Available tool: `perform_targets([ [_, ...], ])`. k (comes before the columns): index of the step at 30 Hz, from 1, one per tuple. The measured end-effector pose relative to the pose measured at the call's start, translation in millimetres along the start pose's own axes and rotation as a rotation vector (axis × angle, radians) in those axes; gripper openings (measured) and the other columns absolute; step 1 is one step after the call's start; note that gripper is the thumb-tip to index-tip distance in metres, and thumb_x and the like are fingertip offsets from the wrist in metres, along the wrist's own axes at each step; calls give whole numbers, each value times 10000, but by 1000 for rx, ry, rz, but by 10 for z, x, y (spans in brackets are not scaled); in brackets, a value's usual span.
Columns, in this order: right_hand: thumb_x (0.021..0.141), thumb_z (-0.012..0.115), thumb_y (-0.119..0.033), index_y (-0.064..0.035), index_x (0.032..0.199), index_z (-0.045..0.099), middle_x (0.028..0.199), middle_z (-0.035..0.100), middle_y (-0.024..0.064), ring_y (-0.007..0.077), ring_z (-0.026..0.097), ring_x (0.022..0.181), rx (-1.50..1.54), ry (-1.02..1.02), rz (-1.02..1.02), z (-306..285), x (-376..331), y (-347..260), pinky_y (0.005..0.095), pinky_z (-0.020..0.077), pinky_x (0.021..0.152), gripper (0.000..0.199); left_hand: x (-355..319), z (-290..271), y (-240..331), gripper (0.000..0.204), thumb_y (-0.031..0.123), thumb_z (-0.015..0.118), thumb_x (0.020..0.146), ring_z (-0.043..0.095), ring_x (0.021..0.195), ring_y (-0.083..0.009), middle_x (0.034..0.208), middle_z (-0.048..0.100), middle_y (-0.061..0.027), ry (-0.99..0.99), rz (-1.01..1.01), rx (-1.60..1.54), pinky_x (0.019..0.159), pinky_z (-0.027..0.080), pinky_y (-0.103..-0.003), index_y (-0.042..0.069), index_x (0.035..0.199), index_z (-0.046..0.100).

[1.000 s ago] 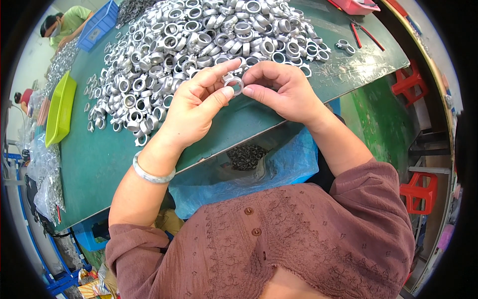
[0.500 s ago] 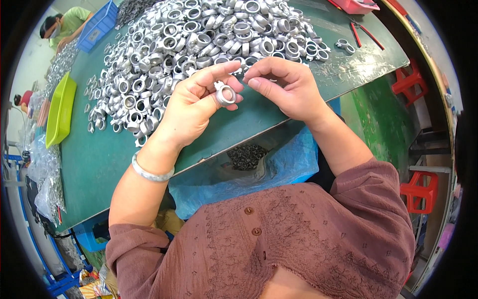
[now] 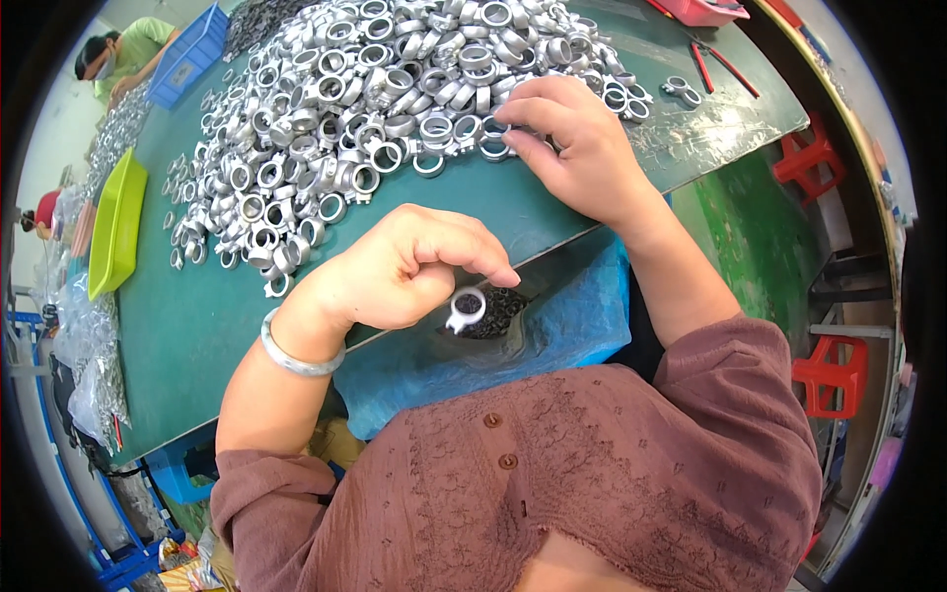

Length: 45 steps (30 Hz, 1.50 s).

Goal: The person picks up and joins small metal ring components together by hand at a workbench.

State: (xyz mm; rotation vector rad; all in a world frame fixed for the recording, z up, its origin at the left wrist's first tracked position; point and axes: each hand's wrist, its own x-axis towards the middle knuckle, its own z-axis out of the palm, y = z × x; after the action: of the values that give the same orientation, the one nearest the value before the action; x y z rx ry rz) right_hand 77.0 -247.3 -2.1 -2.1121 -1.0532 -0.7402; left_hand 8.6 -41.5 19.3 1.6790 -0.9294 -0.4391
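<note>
Beside the blue plastic bag's opening, my left hand [image 3: 414, 264] has its index finger stretched out and its other fingers curled. A silver metal ring [image 3: 466, 309] with a small lug hangs just below those fingers, seemingly in the air and loose of them, over the blue bag [image 3: 582, 311]. At the near edge of a big heap of similar rings [image 3: 395, 89], my right hand [image 3: 577, 148] has its thumb and index fingertips on another silver ring [image 3: 494, 148]. The fingers partly cover that ring.
The heap lies on a green table [image 3: 187, 326]. Dark small parts [image 3: 498, 314] lie in the bag below its edge. Red-handled pliers [image 3: 725, 71] and a few loose rings [image 3: 681, 91] lie at right. A yellow-green tray [image 3: 118, 227] and blue crate [image 3: 187, 57] stand left; a person works behind.
My left hand has come down and nearer, turned over, and the ring it held now hangs below its fingers. My right hand has moved outward to the rings at the heap's edge.
</note>
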Motion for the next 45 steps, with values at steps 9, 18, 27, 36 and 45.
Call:
perform_targets([
  [9,716,607,-121,-107,844,631,787,511,49,224,503,799,-208,-82,-90,142,101,-62,345,374,705,131,-14,-6,11,229,-86,442,686,582,760,-164,812,616,-98,138,-115,-7,707,450,-259,-13,793,631],
  [18,678,641,-81,-90,785,608,796,524,62,244,524,783,19,-76,-63,125,116,-23,356,401,668,112,9,14,-126,147,24,530,827,539,736,-66,829,594,-15,492,-230,-111,666,436,-200,6,961,589],
  [27,771,647,-54,-6,847,599,726,569,-8,44,519,658,1042,-131,492,257,-49,-209,191,434,588,102,46,-1,-151,281,44,632,787,509,743,-67,856,533,-23,657,-70,-146,675,443,-189,13,1041,516],
  [36,784,627,-31,-1,858,600,767,590,-1,48,537,692,1098,-158,526,293,-82,-213,189,449,630,83,37,9,-171,247,27,614,796,533,769,-68,845,548,-9,641,-60,-168,699,455,-198,21,1035,550],
  [45,784,629,-33,-3,849,604,771,596,4,51,538,699,1098,-164,523,287,-96,-216,193,450,635,76,42,15,-170,242,14,604,801,547,777,-76,846,573,-19,637,-59,-184,718,461,-207,6,1038,554],
])
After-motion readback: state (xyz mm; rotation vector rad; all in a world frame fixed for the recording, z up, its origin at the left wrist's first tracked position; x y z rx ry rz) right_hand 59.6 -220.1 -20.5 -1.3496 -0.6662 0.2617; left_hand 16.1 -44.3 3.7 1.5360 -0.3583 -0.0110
